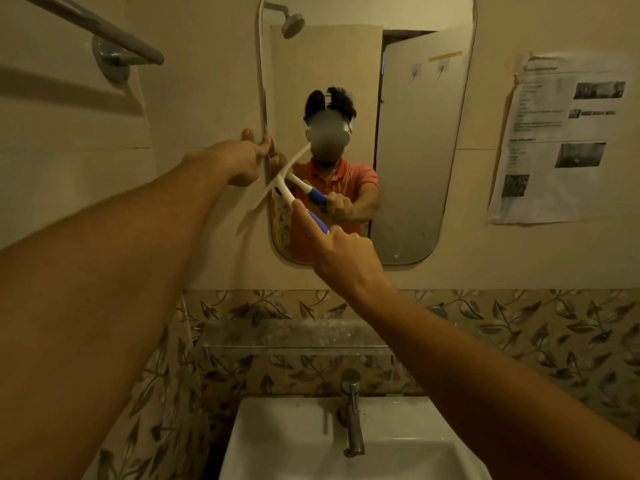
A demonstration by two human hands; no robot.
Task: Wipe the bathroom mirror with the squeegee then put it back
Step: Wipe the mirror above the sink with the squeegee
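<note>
Right hand: the right hand (343, 258) is clenched round the blue end of the squeegee's handle, with the forefinger laid along the handle towards the mirror.
Squeegee: the squeegee (284, 194) is held up at the lower left part of the mirror (415, 168). Its white neck is angled up and to the left, and its long pale blade is set slantwise across the mirror's left edge. The blade is blurred, so contact with the glass cannot be told.
Left hand: the left hand (247, 157) is stretched out to the mirror's left edge, which is held between the thumb and curled fingers, just above the blade.
Mirror: a tall glass with rounded corners is fixed to the wall; both hands, the squeegee and a shower head (292, 24) are seen reflected in it.
Writing: a printed notice (561, 140) with small photographs is stuck to the wall right of the mirror; its text is too blurred to be read. No brand can be made out on the squeegee.
Below: a glass shelf (294, 336), a metal tap (351, 417) and a white sink (277, 445) are set under the mirror, against leaf-patterned tiles.
Upper left: a grey rail (104, 32) is mounted on the wall.
</note>
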